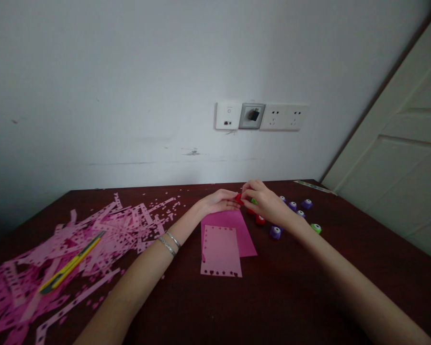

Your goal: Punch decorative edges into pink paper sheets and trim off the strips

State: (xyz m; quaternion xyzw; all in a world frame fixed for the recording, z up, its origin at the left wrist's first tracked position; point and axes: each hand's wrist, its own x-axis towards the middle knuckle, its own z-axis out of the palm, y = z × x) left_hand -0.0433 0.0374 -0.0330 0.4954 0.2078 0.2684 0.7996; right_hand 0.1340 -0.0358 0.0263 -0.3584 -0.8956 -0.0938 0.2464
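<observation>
Above the far edge of the papers, my left hand (221,201) and my right hand (258,197) meet at a small red craft punch (239,198). The fingertips of both hands are closed on it, partly hiding it. Below them on the table lies a light pink sheet (221,251) with small shapes punched along its top, left and bottom edges. It overlaps a darker pink sheet (247,239). Beside and under my right hand stand more punches, among them a red one (260,220), a purple one (276,233) and a green one (315,228).
Punched pink paper strips (104,225) and tiny cut-outs heap up on the left of the dark table (215,311). A yellow box cutter (72,263) lies on them. A narrow pale strip (314,186) lies at the back right. Wall sockets (283,117) are behind the table.
</observation>
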